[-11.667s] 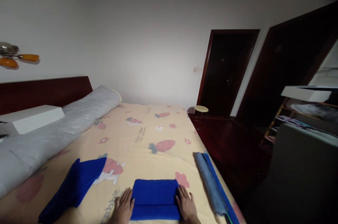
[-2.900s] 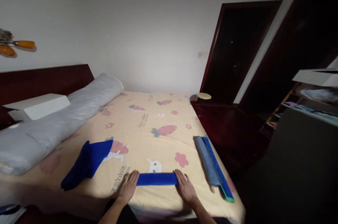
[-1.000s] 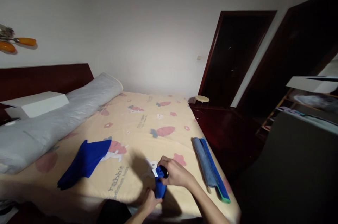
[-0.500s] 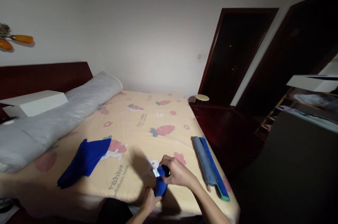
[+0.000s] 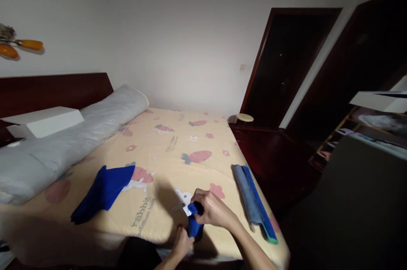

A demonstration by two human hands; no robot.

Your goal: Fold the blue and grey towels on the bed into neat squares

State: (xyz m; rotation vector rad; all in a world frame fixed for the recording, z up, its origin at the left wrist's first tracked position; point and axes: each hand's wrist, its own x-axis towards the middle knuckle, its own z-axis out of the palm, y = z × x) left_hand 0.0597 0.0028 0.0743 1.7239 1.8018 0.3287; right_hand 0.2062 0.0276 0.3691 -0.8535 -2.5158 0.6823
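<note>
Near the front edge of the bed, a small blue cloth [image 5: 195, 226] is bunched between my two hands, a white tag [image 5: 187, 210] sticking out at its upper left. My right hand [image 5: 212, 209] is closed on its top part, thumb and fingers curled round it. Lower down, my left hand [image 5: 182, 241] pinches its lower left edge. Another blue cloth [image 5: 103, 191] lies loosely folded to the left. Over at the right edge lie a grey-blue rolled or folded cloth [image 5: 247, 193] and a blue strip of cloth with a green end [image 5: 260, 206], side by side.
The bed has a cream sheet [image 5: 165, 160] with rabbit and carrot prints. A long grey roll [image 5: 104, 113] and a white box [image 5: 52, 121] lie by the dark headboard [image 5: 57, 94]. A round stool [image 5: 244, 118] stands beyond; shelves [image 5: 375, 121] stand at the right.
Both hands stay on the blue cloth, which has shifted slightly in them, its lower part now a bit wider. The whole view has moved a little; the other cloths lie as before.
</note>
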